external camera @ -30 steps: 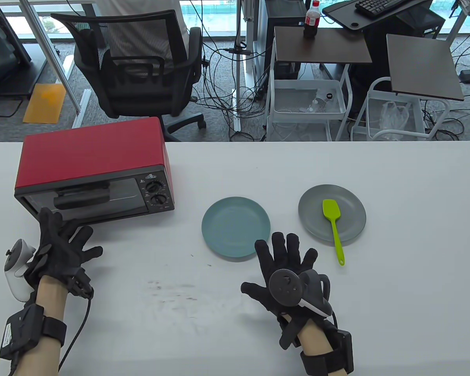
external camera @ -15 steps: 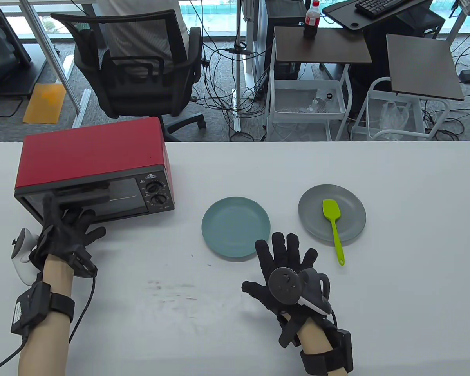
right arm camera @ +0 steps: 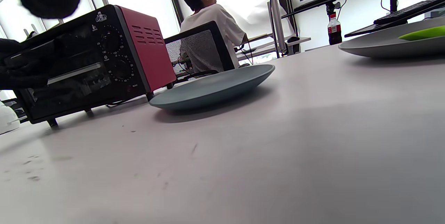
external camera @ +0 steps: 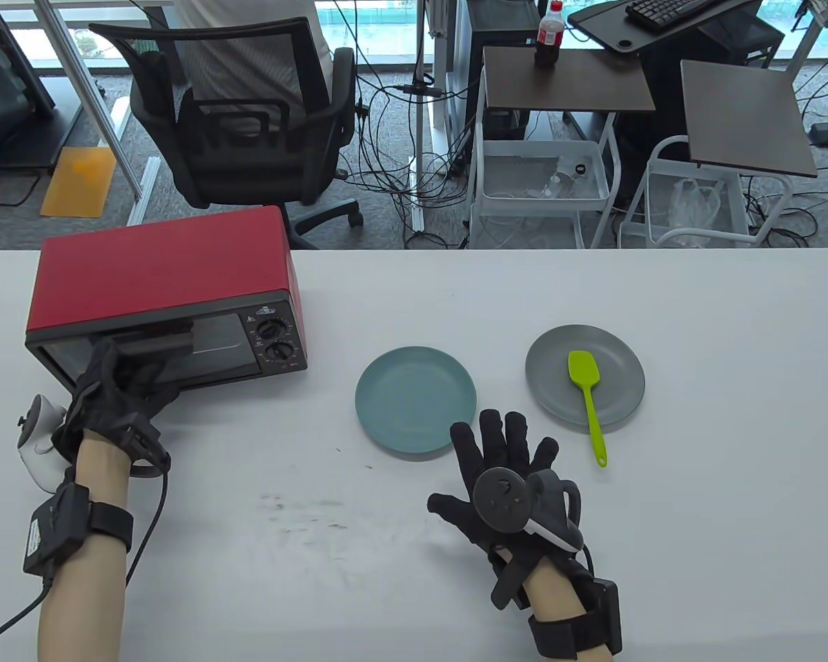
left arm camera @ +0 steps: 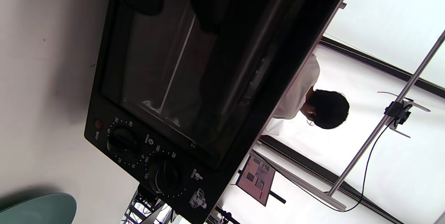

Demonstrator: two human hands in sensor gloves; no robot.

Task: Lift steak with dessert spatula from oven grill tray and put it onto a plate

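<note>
Left hand (external camera: 121,396) has reached the oven handle (external camera: 155,343), fingers curling round it. Right hand (external camera: 507,469) lies flat at 6 o'clock. Spatula (external camera: 588,396) looks light; grip its stem

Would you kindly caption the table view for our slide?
Left hand at the red oven door handle; right hand flat beside the teal plate.

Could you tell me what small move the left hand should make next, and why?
Probably pull the oven door handle down and toward the person. The left hand is at that handle, the red oven looks closed, and no steak or tray shows. The green spatula lies untouched.
</note>
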